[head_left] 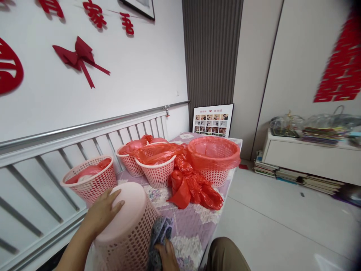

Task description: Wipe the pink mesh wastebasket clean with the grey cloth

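A pink perforated plastic basket (132,226) stands upside down in front of me, its solid base facing up. My left hand (105,209) lies on that base near its rim, fingers spread. Low at the basket's right side, my right hand (167,253) grips a grey-blue cloth (159,237) that is against the perforated wall. Part of my right hand is cut off by the bottom edge. Beyond, a roll of red plastic bags (180,188) lies partly unrolled on the floral cover (191,222).
Several pink baskets with red bags stand behind: one at left (93,180), one in the middle (159,173), and a lined one at right (214,175). A white railing (98,150) runs along the wall. My knee (227,254) is at the right, and a cabinet (310,156) stands farther off.
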A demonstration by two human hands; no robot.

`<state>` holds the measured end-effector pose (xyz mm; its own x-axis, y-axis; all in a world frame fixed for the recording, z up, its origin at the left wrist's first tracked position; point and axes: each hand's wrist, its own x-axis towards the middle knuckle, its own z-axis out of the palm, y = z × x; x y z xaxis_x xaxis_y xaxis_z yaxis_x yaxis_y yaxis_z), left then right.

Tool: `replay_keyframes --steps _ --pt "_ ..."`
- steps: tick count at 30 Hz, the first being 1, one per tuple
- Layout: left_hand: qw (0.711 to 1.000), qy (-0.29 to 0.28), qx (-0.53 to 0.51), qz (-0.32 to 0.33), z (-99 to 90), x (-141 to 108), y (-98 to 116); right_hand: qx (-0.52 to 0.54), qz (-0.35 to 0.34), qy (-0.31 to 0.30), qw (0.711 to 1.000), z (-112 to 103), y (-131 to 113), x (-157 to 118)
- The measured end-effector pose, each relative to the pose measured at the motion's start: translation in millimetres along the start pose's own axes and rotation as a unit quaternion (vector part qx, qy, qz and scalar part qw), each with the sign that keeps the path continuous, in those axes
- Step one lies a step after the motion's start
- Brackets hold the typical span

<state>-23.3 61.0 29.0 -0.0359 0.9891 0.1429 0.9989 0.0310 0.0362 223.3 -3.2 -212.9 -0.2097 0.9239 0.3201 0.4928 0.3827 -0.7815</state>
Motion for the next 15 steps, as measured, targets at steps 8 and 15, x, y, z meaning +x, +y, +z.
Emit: replay_keyframes --steps 8,15 --pt "1.000 0.009 0.011 0.013 5.2 3 -4 0.103 -0.114 0.000 0.988 -37 -102 49" --pt "1.000 0.004 0.005 0.003 3.9 3 -3 0.227 0.005 0.057 0.972 -49 -89 88"
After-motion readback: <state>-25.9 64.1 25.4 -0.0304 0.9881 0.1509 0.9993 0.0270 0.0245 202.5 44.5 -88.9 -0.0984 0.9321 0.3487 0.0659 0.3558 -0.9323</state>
